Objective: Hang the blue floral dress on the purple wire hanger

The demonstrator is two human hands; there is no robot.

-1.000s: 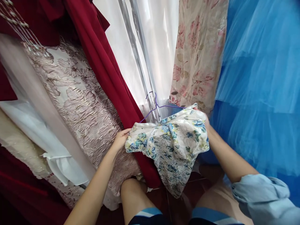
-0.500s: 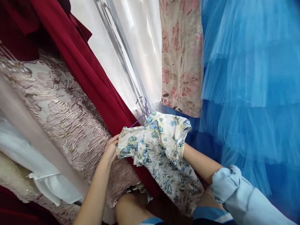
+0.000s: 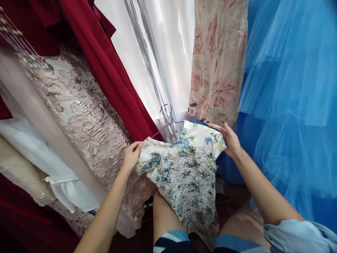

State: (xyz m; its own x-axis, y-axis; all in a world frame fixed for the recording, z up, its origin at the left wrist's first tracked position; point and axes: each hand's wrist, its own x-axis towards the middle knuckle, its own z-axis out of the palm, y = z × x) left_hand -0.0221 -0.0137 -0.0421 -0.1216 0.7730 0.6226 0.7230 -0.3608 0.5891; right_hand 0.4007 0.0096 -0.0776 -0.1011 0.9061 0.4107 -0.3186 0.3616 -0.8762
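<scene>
The white short-sleeved piece of clothing with blue, green and yellow flowers [image 3: 188,175] hangs in front of the person, with its low part down between the bare knees [image 3: 164,212]. The left hand [image 3: 131,156] pinches one shoulder of it between thumb and finger. The right hand [image 3: 228,140] is at the other shoulder, one finger along the edge and the thumb up; I cannot tell if it grips. A thin purple hanger [image 3: 171,118] goes behind the neck, its hook by the shiny silver metal poles [image 3: 144,45]. Behind is a white see-through curtain [image 3: 175,45]. Long dark red cloth [image 3: 105,77] and shiny pink cloth with raised flowers [image 3: 89,137] crowd the left side. Beige cloth with pink flowers [image 3: 218,66] and a big puffy blue net skirt [image 3: 284,98] fill the right.
</scene>
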